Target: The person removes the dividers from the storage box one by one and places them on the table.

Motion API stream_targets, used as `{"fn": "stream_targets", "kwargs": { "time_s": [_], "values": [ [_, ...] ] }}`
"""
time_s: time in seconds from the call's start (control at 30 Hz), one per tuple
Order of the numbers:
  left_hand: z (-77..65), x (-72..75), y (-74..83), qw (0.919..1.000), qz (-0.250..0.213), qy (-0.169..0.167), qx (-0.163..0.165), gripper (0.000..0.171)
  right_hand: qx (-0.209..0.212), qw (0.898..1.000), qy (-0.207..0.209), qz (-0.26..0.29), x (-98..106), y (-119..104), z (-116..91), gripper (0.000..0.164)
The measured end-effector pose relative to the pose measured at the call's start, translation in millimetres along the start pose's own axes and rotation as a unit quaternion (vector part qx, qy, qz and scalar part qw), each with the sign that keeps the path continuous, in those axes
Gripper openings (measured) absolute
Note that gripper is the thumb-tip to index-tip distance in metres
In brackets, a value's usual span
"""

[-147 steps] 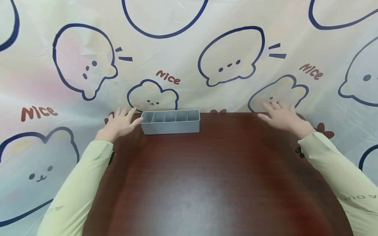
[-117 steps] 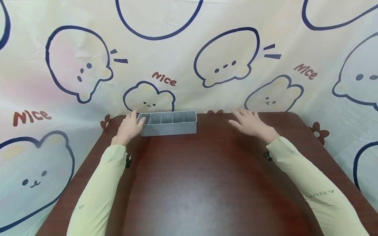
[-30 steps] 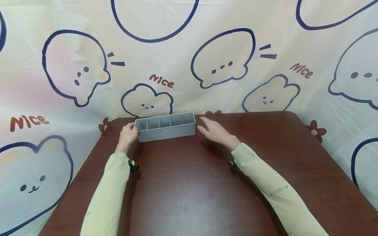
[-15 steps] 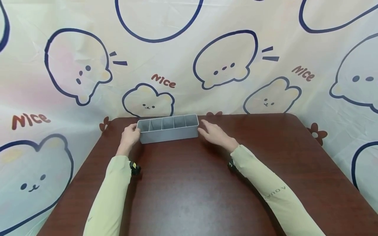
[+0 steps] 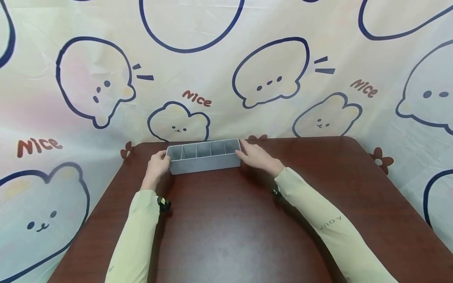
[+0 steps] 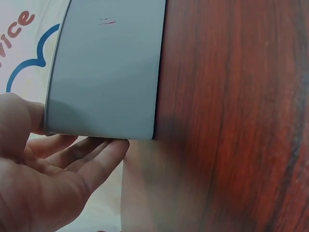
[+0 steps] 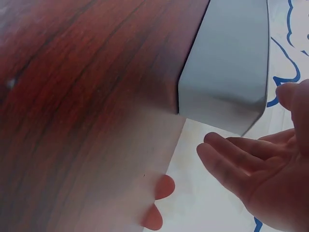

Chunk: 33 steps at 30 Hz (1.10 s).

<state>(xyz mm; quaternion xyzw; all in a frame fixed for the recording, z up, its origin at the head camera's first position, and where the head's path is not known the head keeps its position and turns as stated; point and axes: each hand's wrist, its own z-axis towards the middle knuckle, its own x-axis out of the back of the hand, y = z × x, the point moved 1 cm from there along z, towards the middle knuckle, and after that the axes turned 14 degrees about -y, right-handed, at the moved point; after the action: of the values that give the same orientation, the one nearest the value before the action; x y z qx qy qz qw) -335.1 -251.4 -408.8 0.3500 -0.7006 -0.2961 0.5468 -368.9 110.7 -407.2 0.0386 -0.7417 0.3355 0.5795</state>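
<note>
A grey divided organizer box (image 5: 205,163), long and open-topped, stands near the table's far edge in the head view, slightly slanted. Its compartments look bare inside. At its left end my left hand (image 5: 157,168) grips it. The left wrist view has the thumb at the rim and curled fingers (image 6: 104,164) against the end wall. My right hand (image 5: 260,158) is at the other end, thumb and fingertips right at the corner. In the right wrist view its fingers (image 7: 227,164) are extended and loosely bent, with a small gap to the box's end.
The dark reddish-brown wooden table (image 5: 219,228) spreads out in front of the box. A curtain (image 5: 276,118) with cartoon bears and "Nice" lettering hangs close behind the table and along both sides. Each wrist carries a small black device (image 5: 163,204).
Both hands came in from the table's far corners to the box. My left hand took hold of its end, and the box turned slightly and came nearer. Lately my right fingertips reached its right end.
</note>
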Motion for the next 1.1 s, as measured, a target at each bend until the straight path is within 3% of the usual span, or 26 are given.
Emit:
{"fn": "stream_targets", "kwargs": {
  "time_s": [0.53,0.83,1.1],
  "values": [
    [2.5,-9.9,4.8,0.9999,0.006,-0.015,0.005,0.052,-0.042,0.997,-0.036,0.054,-2,7,1,0.074],
    [-0.1,-13.3,6.2,1.0,-0.006,-0.005,-0.002,0.051,-0.029,0.999,-0.003,0.029,0,8,2,0.064],
    [-5.1,-13.6,4.6,0.9999,-0.012,0.009,0.008,0.049,-0.02,0.999,-0.001,0.031,-2,9,3,0.06]
  ]
}}
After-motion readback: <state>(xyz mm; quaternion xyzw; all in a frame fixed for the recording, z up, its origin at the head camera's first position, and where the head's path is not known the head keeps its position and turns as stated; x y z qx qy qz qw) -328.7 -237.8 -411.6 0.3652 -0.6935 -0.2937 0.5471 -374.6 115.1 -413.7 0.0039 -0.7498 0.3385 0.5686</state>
